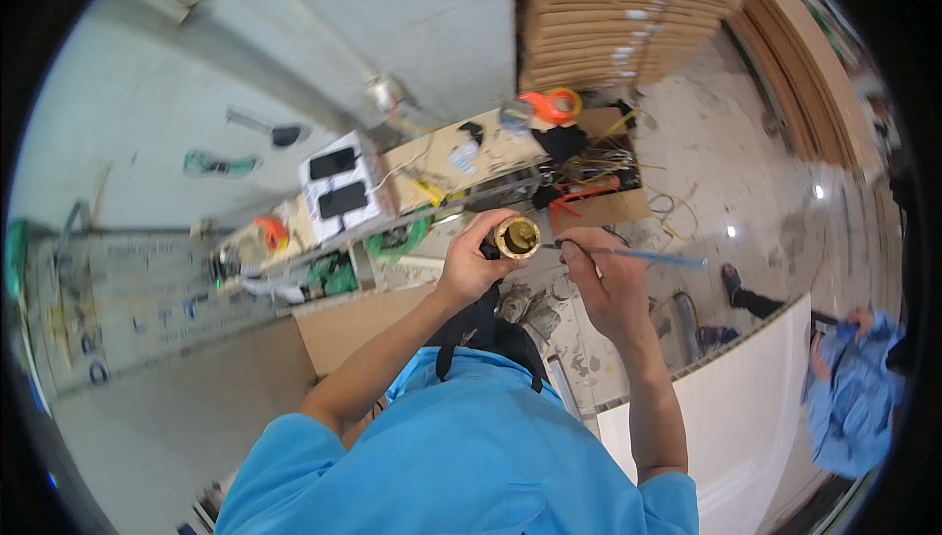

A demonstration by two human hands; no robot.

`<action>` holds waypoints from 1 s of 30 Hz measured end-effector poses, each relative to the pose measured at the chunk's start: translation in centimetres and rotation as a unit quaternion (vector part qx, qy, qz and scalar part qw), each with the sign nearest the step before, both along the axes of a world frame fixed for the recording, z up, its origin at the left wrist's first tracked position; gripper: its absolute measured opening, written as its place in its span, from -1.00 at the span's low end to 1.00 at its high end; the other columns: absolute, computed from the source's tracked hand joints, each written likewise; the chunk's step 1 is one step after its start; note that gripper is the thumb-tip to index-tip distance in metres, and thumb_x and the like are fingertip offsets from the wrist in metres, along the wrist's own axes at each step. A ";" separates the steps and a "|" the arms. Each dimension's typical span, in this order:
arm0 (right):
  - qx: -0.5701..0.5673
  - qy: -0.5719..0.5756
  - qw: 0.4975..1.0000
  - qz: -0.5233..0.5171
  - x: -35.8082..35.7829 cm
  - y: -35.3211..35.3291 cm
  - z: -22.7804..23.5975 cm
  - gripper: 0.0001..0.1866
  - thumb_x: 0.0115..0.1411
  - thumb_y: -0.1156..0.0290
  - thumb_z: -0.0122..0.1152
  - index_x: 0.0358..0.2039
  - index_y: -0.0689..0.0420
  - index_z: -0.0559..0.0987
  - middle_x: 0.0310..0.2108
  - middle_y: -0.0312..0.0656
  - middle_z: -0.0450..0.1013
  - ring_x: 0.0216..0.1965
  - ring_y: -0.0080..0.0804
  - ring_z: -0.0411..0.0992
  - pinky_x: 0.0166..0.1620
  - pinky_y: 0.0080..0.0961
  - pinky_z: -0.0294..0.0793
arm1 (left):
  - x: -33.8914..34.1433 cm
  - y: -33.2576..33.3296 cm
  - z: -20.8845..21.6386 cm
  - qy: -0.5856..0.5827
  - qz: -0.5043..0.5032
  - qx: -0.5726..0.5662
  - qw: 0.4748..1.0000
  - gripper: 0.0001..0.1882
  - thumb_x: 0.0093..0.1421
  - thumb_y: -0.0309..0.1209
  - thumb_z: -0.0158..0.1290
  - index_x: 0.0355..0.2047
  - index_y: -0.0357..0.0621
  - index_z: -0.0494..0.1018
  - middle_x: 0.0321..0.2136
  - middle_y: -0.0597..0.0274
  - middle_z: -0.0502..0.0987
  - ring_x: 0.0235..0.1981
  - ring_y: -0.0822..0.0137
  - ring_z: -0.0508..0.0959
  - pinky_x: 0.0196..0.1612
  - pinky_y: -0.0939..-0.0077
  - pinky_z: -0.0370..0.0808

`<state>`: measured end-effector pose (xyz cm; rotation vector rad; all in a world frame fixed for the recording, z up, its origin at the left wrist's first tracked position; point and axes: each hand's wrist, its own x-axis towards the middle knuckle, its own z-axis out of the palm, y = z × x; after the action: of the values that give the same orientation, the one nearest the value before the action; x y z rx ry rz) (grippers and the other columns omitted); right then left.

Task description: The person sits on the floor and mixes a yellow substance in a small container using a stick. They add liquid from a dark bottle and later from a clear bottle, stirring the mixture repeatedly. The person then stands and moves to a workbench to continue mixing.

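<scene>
The long cluttered wooden table (446,147) is running across the middle of the view, under the grey wall. It is carrying a white box with two black rectangles (339,187), an orange roll of tape (551,103) at its far right end, a second orange roll (272,233) at its left part, and a tangle of yellow and black cables (589,167). At the right, a large white panel (731,417) is standing on the pale stone floor (726,157), and another person in a blue shirt (854,393) is crouching just beside its far edge.

Both bare forearms are rising from the blue shirt at the lower edge and meeting in front of the chest. The left hand (471,260) is bent at the wrist, and its grip is closed around a short brass-coloured metal cylinder (517,237), with the round open end turned toward the camera. The right hand (603,275) is just beside it, its fingers pinched shut on a thin rod with a pale blue handle (628,254). The handle is pointing to the right, away from the hands, and the dark tip is lying at the right rim of the cylinder; I cannot tell if it is touching it.
</scene>
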<state>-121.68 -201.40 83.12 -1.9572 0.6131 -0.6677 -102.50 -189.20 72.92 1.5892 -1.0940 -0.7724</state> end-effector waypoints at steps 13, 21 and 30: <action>-0.016 -0.015 0.988 0.155 14.3 3.5 -7.8 -0.85 0.46 0.51 0.17 -0.13 0.32 0.65 -0.30 -0.21 0.61 -0.37 -0.53 0.54 -0.28 -0.56 0.49 | 7.9 9.1 -8.5 0.034 0.217 0.039 0.975 -0.28 0.01 -0.51 0.48 0.21 -0.18 0.49 0.06 0.19 0.63 0.07 0.35 0.60 0.19 0.43 0.49; 0.067 0.120 0.987 0.088 22.1 0.8 -17.3 -0.78 0.47 0.45 0.17 -0.04 0.35 0.61 -0.31 -0.17 0.62 -0.32 -0.53 0.60 -0.22 -0.56 0.54 | 15.0 3.8 -18.9 0.047 0.237 0.090 0.966 -0.31 0.02 -0.50 0.44 0.20 -0.11 0.49 -0.03 0.18 0.67 0.01 0.25 0.66 0.10 0.36 0.55; 0.098 0.190 0.973 0.088 29.6 -5.7 -27.9 -0.71 0.50 0.34 0.14 0.03 0.31 0.60 -0.35 -0.15 0.62 -0.35 -0.50 0.58 -0.21 -0.49 0.55 | 21.7 -3.3 -29.5 -0.068 0.254 0.149 0.953 -0.31 -0.06 -0.36 0.50 0.14 -0.02 0.54 0.00 0.19 0.60 0.05 0.05 0.63 0.08 0.20 0.56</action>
<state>-92.10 -207.09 55.27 -1.9358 0.6964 -0.1151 -80.83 -192.54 43.40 2.0943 -0.6260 -0.4952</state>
